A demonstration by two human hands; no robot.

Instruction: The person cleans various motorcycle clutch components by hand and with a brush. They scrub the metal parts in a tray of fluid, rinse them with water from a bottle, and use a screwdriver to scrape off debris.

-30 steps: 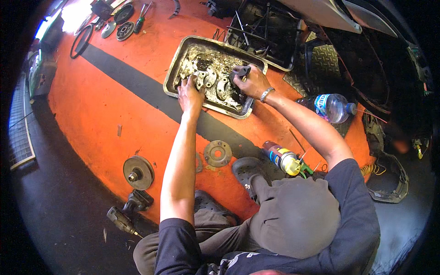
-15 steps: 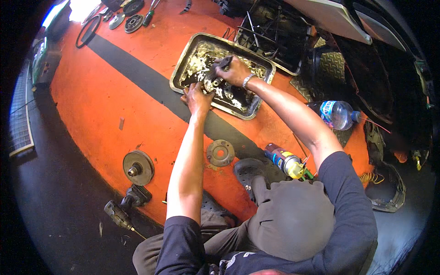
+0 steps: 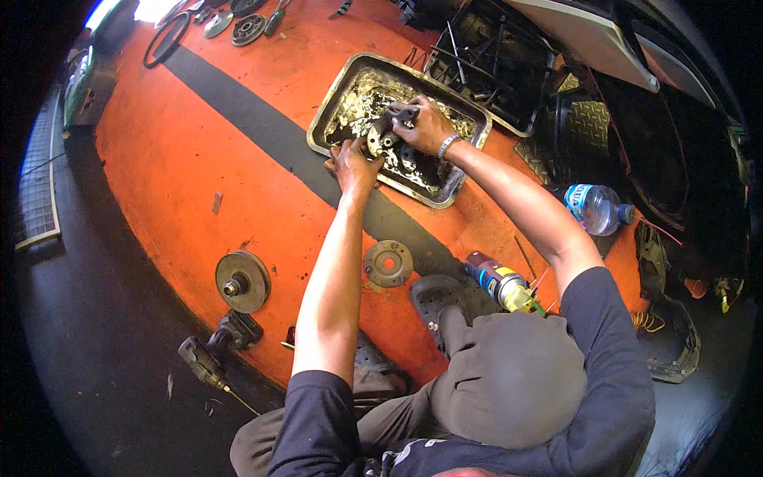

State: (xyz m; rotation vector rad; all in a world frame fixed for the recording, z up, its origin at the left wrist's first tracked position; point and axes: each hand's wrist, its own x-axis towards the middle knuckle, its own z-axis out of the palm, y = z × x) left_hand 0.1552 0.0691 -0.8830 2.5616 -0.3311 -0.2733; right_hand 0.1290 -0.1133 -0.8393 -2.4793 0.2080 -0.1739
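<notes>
A shallow dark tray (image 3: 319, 131), wet with oily, shiny liquid, lies on the floor ahead of me. Over its near left part, my left hand (image 3: 354, 165) closes its fingers on the edge of a greasy metal part (image 3: 377, 143) with round holes. My right hand (image 3: 427, 129) grips a stubby dark tool (image 3: 403, 114), perhaps a brush, and holds it against or just above that part. The tool's lower end blends into the dark tray, so its exact kind is unclear.
Between my arms lies a round metal plate (image 3: 389, 263). A pulley disc (image 3: 243, 281) and a cordless drill (image 3: 205, 362) are at left. A spray can (image 3: 501, 281) and plastic bottle (image 3: 598, 210) stand out at right. Beyond the tray sits a black frame (image 3: 501, 67).
The whole view has shifted slightly, so the tray appears a little farther right. The right hand's dark tool has tilted a little; both hands keep their holds.
</notes>
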